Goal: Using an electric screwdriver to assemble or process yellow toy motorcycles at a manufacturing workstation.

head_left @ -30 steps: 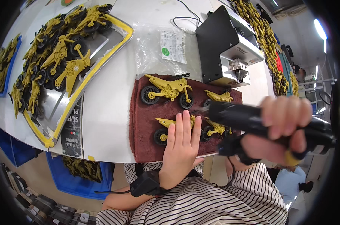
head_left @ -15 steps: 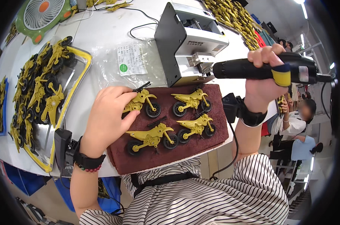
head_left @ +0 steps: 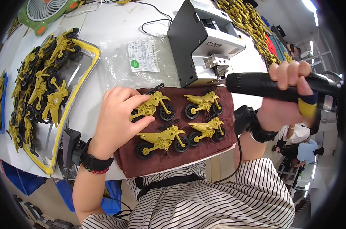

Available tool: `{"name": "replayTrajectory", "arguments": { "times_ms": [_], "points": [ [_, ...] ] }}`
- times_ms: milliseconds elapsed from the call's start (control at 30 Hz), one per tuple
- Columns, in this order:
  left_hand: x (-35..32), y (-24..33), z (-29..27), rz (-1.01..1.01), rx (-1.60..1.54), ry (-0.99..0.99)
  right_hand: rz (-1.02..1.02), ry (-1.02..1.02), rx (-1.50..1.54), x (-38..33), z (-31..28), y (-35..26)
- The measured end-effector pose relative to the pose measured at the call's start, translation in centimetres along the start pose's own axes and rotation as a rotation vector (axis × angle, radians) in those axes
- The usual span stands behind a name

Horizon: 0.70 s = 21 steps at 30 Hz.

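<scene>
Several yellow toy motorcycles with black wheels lie on a dark red cloth mat [head_left: 169, 162] at the table's near edge. My left hand [head_left: 117, 118] presses down on the far left motorcycle [head_left: 154, 107]. My right hand [head_left: 285, 95] grips a black electric screwdriver [head_left: 264, 84] with a yellow band, held level above the mat's right side. Its tip points left at the outlet of a grey and white screw feeder box [head_left: 205, 42]. Three more motorcycles, among them the near left one [head_left: 163, 139], lie untouched on the mat.
A yellow-rimmed tray [head_left: 68, 108] at the left holds several assembled motorcycles. A clear plastic bag with a paper label [head_left: 142, 57] lies behind the mat. A green fan [head_left: 46, 11] stands far left. More yellow parts [head_left: 249, 21] pile up far right. Other people sit at the right edge.
My left hand went from the mat's middle to the far left motorcycle and settled on it. My right hand lifted the screwdriver and brought its tip to the feeder box.
</scene>
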State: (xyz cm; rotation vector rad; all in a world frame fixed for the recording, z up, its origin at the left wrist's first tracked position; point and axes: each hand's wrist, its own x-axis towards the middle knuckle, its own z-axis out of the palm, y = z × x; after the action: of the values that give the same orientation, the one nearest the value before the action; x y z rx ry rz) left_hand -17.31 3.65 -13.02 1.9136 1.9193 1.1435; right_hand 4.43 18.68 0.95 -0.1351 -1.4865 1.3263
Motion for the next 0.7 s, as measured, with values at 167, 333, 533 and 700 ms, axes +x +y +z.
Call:
{"name": "replayTrajectory", "arguments": {
  "times_ms": [167, 333, 533, 700],
  "points": [
    [-0.2, 0.0, 0.0, 0.024, 0.014, 0.001, -0.036, 0.085, -0.070, 1.6, -2.3, 0.8],
    [-0.3, -0.3, 0.1, 0.030, 0.006, -0.019, 0.024, 0.143, -0.053, 1.6, -2.3, 3.4],
    [-0.5, -0.6, 0.2, 0.034, -0.001, -0.015, 0.121, 0.035, -0.008, 0.7, -1.1, 2.4],
    [0.0, -0.2, 0.6, 0.057, -0.027, -0.012, 0.188, -0.109, 0.195, -1.8, 3.2, 1.6]
  ]
}}
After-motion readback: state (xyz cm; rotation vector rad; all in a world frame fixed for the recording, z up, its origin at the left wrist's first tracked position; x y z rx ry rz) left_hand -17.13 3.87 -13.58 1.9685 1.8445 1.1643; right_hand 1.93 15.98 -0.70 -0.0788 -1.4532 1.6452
